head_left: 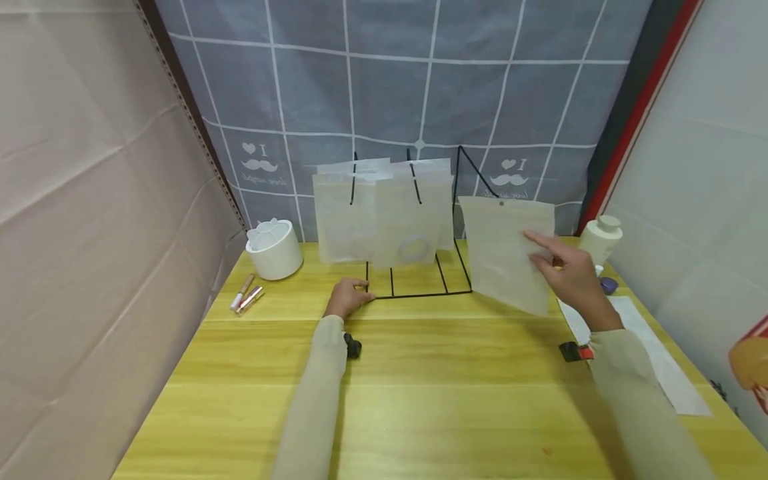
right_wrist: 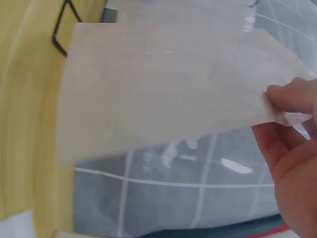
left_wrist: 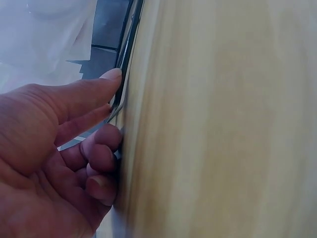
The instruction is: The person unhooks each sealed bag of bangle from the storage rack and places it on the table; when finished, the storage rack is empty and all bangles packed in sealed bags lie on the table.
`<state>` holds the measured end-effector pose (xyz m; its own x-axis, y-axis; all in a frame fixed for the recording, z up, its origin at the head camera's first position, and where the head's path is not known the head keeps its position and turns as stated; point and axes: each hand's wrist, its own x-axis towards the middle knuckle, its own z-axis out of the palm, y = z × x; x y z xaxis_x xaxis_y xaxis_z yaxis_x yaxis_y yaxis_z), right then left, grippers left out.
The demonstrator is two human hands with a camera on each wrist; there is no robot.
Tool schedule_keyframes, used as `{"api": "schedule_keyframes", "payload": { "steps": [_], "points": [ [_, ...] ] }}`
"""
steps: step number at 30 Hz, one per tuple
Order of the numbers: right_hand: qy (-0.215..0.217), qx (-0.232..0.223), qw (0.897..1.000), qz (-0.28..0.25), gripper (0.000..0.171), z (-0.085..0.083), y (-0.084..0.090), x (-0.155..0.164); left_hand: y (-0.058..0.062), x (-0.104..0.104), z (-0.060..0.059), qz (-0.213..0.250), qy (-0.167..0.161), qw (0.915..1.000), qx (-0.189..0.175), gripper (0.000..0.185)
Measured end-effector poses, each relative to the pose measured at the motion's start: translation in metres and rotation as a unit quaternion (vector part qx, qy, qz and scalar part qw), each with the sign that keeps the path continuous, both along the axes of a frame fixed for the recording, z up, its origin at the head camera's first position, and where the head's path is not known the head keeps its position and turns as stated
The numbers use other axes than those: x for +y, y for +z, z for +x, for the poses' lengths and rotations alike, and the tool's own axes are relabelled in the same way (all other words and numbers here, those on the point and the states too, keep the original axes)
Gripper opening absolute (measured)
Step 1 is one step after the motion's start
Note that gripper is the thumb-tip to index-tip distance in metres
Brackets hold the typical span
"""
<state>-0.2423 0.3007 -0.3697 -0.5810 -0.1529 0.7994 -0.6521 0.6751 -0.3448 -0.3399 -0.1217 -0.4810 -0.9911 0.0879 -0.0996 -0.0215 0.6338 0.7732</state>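
A black wire display rack (head_left: 420,295) stands on the table against the back cloth. My left hand (head_left: 348,298) grips the front left corner of its base; in the left wrist view the thumb (left_wrist: 112,74) lies on the wire with the fingers curled beside it. My right hand (head_left: 573,277) pinches the right edge of a frosted white plastic bag (right_wrist: 163,94) between thumb and fingers. This bag has a small hole near its top edge, close to the tip of the rack's right arm. More frosted bags (head_left: 345,223) hang on the other two arms.
A white round pot (head_left: 275,253) and two lipstick-like tubes (head_left: 249,300) are at the left. On the right stand a pale bottle (head_left: 600,240), a small purple item (head_left: 609,285) and a white sheet (head_left: 660,360). A grey grid-patterned cloth (head_left: 390,93) hangs behind.
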Motion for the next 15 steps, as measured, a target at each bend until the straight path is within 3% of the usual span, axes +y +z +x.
{"api": "schedule_keyframes", "payload": {
  "steps": [4,7,9,12,15],
  "points": [
    [0.038,-0.011,0.999,-0.007,0.051,0.027,0.014,0.021,-0.001,0.002,-0.001,-0.006,-0.004,1.0000,0.004,0.045],
    [0.068,-0.130,0.988,-0.036,0.051,0.047,0.020,0.045,0.000,0.002,-0.002,-0.013,-0.011,0.9998,0.005,0.046],
    [0.072,-0.232,0.969,-0.051,0.047,0.054,0.015,0.062,0.001,0.002,-0.002,-0.017,-0.012,0.9998,0.003,0.046],
    [0.067,-0.397,0.914,-0.056,0.043,0.052,-0.005,0.084,0.001,0.001,-0.003,-0.021,-0.011,0.9997,-0.005,0.047],
    [0.067,-0.486,0.871,-0.031,0.045,0.040,-0.036,0.100,0.000,0.000,-0.005,-0.015,-0.010,0.9998,-0.012,0.047]
  ]
}}
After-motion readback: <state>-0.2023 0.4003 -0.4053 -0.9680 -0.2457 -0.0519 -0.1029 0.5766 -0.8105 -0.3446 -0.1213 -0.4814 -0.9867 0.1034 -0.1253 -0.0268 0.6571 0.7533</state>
